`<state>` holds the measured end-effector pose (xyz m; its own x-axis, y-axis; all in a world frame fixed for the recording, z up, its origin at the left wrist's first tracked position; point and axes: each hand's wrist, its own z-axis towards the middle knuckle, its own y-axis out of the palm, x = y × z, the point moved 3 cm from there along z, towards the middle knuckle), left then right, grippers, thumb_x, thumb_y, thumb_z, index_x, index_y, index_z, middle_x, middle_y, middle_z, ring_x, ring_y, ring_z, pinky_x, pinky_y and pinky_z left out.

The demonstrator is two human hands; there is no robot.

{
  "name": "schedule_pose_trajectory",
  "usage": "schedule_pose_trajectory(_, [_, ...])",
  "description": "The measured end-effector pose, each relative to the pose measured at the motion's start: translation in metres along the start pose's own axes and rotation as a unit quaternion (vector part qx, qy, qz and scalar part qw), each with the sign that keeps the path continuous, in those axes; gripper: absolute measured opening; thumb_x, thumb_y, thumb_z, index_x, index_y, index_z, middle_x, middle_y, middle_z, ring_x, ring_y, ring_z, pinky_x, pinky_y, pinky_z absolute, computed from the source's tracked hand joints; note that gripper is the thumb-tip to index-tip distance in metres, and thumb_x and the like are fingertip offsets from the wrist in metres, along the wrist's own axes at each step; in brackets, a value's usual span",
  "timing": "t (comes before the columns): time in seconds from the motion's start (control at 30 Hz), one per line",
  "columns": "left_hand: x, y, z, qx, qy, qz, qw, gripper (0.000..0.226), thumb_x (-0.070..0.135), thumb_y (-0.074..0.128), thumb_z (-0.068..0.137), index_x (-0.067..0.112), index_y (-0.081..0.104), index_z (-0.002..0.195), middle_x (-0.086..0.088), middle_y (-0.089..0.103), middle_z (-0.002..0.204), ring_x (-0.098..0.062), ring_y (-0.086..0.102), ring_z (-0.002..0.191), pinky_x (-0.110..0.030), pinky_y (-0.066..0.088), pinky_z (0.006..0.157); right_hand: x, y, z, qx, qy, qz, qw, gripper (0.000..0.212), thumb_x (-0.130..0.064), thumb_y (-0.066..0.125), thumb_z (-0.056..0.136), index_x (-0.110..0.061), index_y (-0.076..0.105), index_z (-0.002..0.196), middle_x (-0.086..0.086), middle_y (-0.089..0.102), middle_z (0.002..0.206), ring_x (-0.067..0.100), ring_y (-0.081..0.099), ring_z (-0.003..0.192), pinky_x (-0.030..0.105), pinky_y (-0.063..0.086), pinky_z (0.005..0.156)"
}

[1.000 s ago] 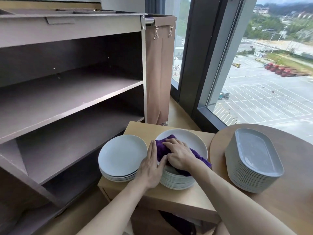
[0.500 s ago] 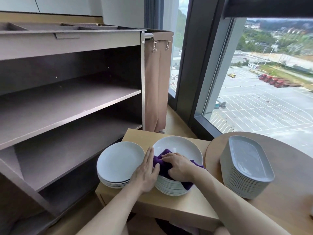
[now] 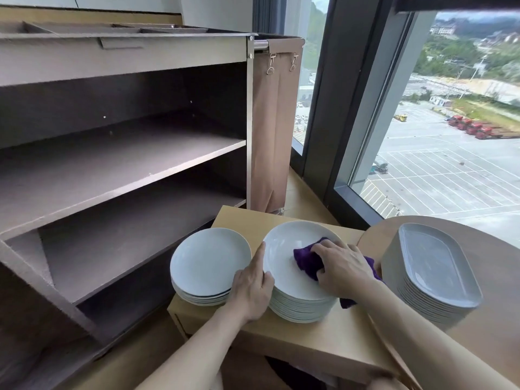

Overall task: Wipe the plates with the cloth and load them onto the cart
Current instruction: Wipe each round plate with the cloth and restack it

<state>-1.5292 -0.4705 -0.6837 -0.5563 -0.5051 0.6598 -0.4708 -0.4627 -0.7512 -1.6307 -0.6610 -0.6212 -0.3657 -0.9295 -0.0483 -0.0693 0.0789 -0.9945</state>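
Wiping hand: the right hand (image 3: 344, 268) has its fingers bent over a purple cloth (image 3: 306, 260), gripping it and pressing it onto the top plate (image 3: 284, 254).
Cloth: bunched under the palm; one end shows ahead of the fingers, and another hangs off the stack's right edge below the wrist.
Steadying hand: the left hand (image 3: 251, 291) lies with fingers straight and together along the left rim of the same stack, with the thumb at the rim.
Plate position: it crowns a tall stack of round plates (image 3: 301, 308) on a small wooden table (image 3: 323, 336).
Neighbour: a shorter stack (image 3: 209, 263) sits just beside it, left of the left hand.
Right side: oval dishes (image 3: 433, 271) are piled on a round table (image 3: 501, 319).
Cart: the cart (image 3: 126, 153) stands left of the tables with dark shelves, and a brown bag (image 3: 271, 130) is clipped at its right end.
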Motion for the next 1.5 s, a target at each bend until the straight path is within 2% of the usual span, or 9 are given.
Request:
schedule_pose_trajectory(0.27, [0.000,0.005,0.002,0.014,-0.024,-0.011,1.000,0.073,0.038,0.017,0.095,0.025,-0.005,0.163,-0.017,0.053,0.141,-0.030,0.052,0.104,-0.044,0.036,0.099,-0.015,0.008,0.037,0.031,0.015,0.003,0.999,0.046,-0.035,0.049,0.092,-0.031,0.050,0.138,-0.005,0.048,0.144,0.027,0.035,0.139,0.045,0.033,0.110])
schedule_pose_trajectory(0.5, [-0.003,0.009,0.004,0.019,-0.034,-0.033,0.999,0.071,0.036,0.021,0.096,0.033,-0.005,0.161,-0.002,0.060,0.103,-0.018,0.044,0.081,-0.044,0.039,0.095,-0.032,0.013,0.046,0.000,0.014,0.141,0.990,0.059,-0.035,0.054,0.081,-0.036,0.054,0.140,-0.010,0.048,0.148,0.022,0.032,0.141,0.044,0.022,0.117])
schedule_pose_trajectory(0.57, [-0.003,0.009,0.004,0.011,-0.030,-0.047,0.998,0.066,0.039,0.023,0.100,0.038,-0.005,0.160,-0.005,0.061,0.129,-0.022,0.053,0.096,-0.045,0.038,0.100,-0.036,0.013,0.043,-0.021,0.003,0.163,0.986,0.064,-0.035,0.055,0.077,-0.037,0.054,0.141,-0.011,0.048,0.149,0.020,0.030,0.144,0.043,0.020,0.117])
schedule_pose_trajectory(0.63, [-0.002,0.007,0.004,0.007,-0.024,-0.059,0.998,0.063,0.045,0.027,0.107,0.037,-0.004,0.161,0.003,0.043,0.157,-0.026,0.052,0.125,-0.047,0.036,0.108,-0.044,0.014,0.037,-0.028,-0.016,0.168,0.985,0.067,-0.039,0.052,0.074,-0.036,0.055,0.140,-0.012,0.050,0.148,0.018,0.030,0.144,0.042,0.021,0.116])
schedule_pose_trajectory(0.73, [0.001,0.006,0.004,0.007,-0.021,-0.052,0.998,0.064,0.050,0.027,0.108,0.034,-0.003,0.162,0.006,0.030,0.165,-0.024,0.044,0.140,-0.047,0.033,0.113,-0.058,0.016,0.027,-0.030,-0.040,0.165,0.985,0.071,-0.045,0.046,0.072,-0.032,0.055,0.141,-0.012,0.050,0.149,0.018,0.030,0.145,0.043,0.021,0.118])
schedule_pose_trajectory(0.9, [0.003,0.004,0.002,-0.004,-0.031,-0.045,0.998,0.067,0.057,0.021,0.104,0.033,-0.003,0.162,0.006,0.021,0.169,-0.023,0.038,0.145,-0.043,0.032,0.115,-0.056,0.011,0.010,-0.072,-0.060,0.158,0.983,0.056,-0.027,0.053,0.089,-0.030,0.055,0.144,-0.012,0.049,0.153,0.018,0.029,0.146,0.043,0.021,0.119])
schedule_pose_trajectory(1.07, [0.000,0.005,0.006,-0.018,-0.038,-0.024,0.999,0.058,0.046,0.023,0.109,0.026,0.010,0.162,0.007,0.011,0.170,-0.026,0.039,0.143,-0.046,0.035,0.111,-0.045,-0.002,-0.004,-0.113,-0.062,0.080,0.988,0.048,-0.024,0.054,0.092,-0.035,0.058,0.138,-0.010,0.056,0.136,0.021,0.045,0.123,0.039,0.039,0.092])
schedule_pose_trajectory(1.17, [-0.001,0.003,0.002,-0.017,-0.044,-0.067,0.997,0.064,0.044,0.032,0.106,0.040,0.000,0.161,0.012,0.017,0.169,-0.024,0.041,0.141,-0.046,0.034,0.114,-0.033,-0.008,-0.008,-0.104,-0.035,0.041,0.993,0.045,-0.030,0.052,0.091,-0.036,0.059,0.135,-0.009,0.056,0.129,0.021,0.046,0.116,0.038,0.039,0.088])
schedule_pose_trajectory(1.5, [0.002,0.003,0.000,-0.003,-0.024,-0.049,0.998,0.063,0.035,0.031,0.109,0.035,-0.003,0.162,0.009,0.014,0.170,-0.022,0.040,0.142,-0.046,0.029,0.116,-0.008,0.003,0.014,0.013,0.047,-0.015,0.999,0.048,-0.047,0.050,0.094,-0.026,0.052,0.137,0.002,0.052,0.136,0.027,0.044,0.128,0.042,0.040,0.103])
